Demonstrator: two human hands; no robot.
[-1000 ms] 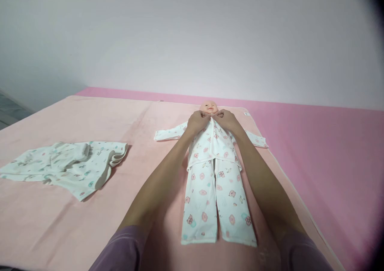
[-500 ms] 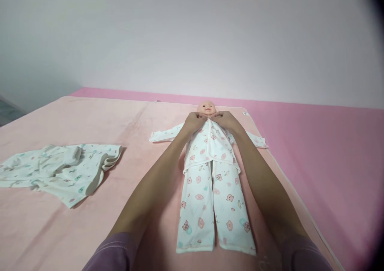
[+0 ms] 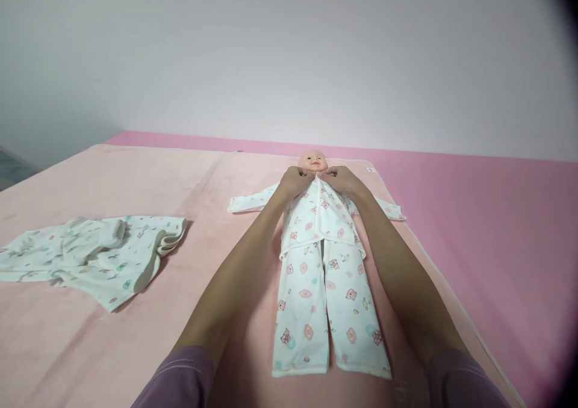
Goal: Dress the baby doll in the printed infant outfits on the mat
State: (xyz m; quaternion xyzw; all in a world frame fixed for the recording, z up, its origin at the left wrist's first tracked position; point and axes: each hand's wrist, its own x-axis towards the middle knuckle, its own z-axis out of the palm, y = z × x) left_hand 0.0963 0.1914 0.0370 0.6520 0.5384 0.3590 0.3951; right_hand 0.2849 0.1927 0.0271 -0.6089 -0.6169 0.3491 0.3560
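Note:
A doll (image 3: 313, 159) lies on its back, head away from me, dressed in a white printed top (image 3: 311, 215) and matching trousers (image 3: 302, 306). Its sleeves stretch out to both sides. My left hand (image 3: 297, 181) pinches the left side of the top's collar, just below the doll's chin. On the other side of the neckline, my right hand (image 3: 338, 179) grips the collar with closed fingers. The two hands are close together, with the front edges of the top meeting between them. Below the waist, the top's hem overlaps the trousers.
A second white printed garment (image 3: 103, 254) lies folded and rumpled at the left. Everything rests on a light pink mat (image 3: 189, 179) over a darker pink surface (image 3: 478, 233). A pale wall (image 3: 289, 59) rises behind.
The whole scene has shifted slightly to the right in view. Both hands remain at the collar, with hardly any other movement.

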